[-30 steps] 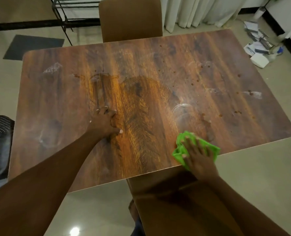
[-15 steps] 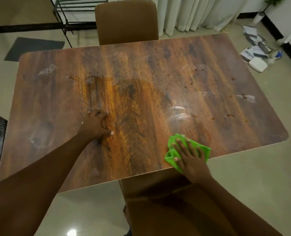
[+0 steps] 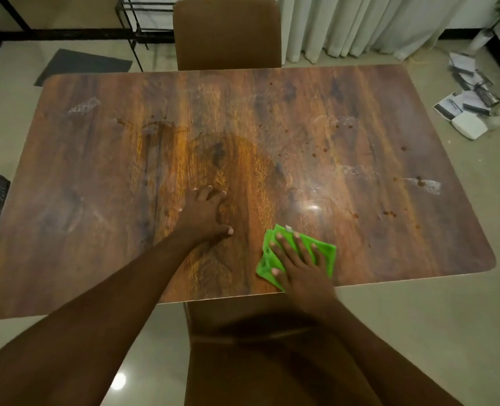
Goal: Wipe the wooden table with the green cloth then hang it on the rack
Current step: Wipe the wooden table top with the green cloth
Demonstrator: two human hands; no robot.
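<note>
1. The step in hand is the wiping. The right hand lies flat on the green cloth, fingers spread and pressing it down onto the wooden table; nothing is pinched.
2. The cloth sits bunched under that palm at the near edge of the table, a little right of centre, its corners showing to the left and right of the fingers.
3. The left hand rests on bare wood just left of the cloth, apart from it, fingers loosely fanned with the thumb out to the right; it reads as a brace for the body.
4. Most of the wiping looks undone: small dark spots dot the far right area, pale smears lie at the right side and the far left corner, and a darker damp-looking patch sits in the middle.
5. The next move calls for the cloth to be pushed away from the near edge toward the spots on the right and far side, with the palm kept flat so the cloth does not roll up.
6. A black metal frame stands beyond the far edge, left of the brown chair; it may be the rack, though I cannot tell for certain. Hanging comes only after the whole top is covered.
</note>
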